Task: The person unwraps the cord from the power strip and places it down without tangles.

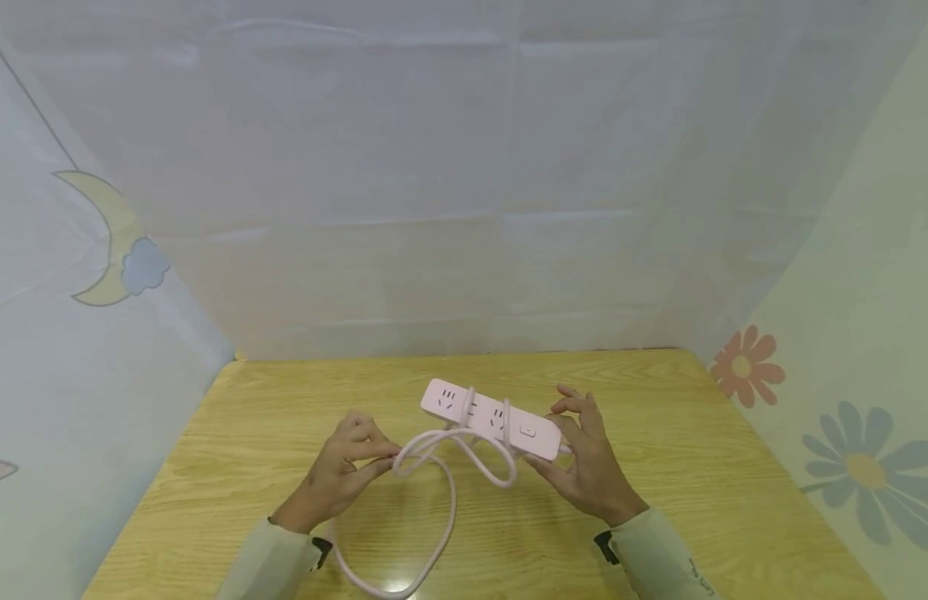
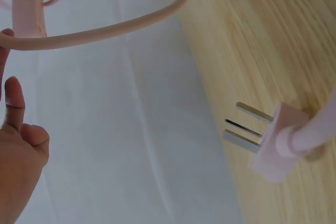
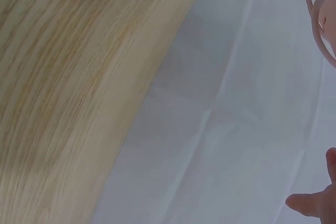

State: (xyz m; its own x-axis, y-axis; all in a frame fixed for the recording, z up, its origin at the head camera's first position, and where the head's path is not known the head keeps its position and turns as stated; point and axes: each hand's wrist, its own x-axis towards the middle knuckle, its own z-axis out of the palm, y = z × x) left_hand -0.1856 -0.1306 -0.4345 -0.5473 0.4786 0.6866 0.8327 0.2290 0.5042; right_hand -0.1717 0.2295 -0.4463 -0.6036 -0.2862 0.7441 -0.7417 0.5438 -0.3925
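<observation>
The left hand pinches the cord between thumb and forefinger, the two tips brought together on a bend of it just left of the power strip. The right hand has its thumb and forefinger spread to the width of the pink power strip, holding it by its right-hand end with the thumb on the near side; other fingers are raised clear beyond that end.

The strip is up off the wooden table, its socket face showing to the head camera and its left end set farther from the person than its right. A small switch sits near the held end, with sockets along the rest. The thick pink cord crosses the strip's face in two bands, hangs in loops along its near edge, then makes a wide loop on the near side of the strip. A three-prong plug shows against the wood in the left wrist view; whether it touches the table I cannot tell.

Nearer the person than the strip are two pale sleeves. Beyond it hangs a pale, creased backdrop; far to its left is a printed crescent moon, to its right a blue-petalled flower.
</observation>
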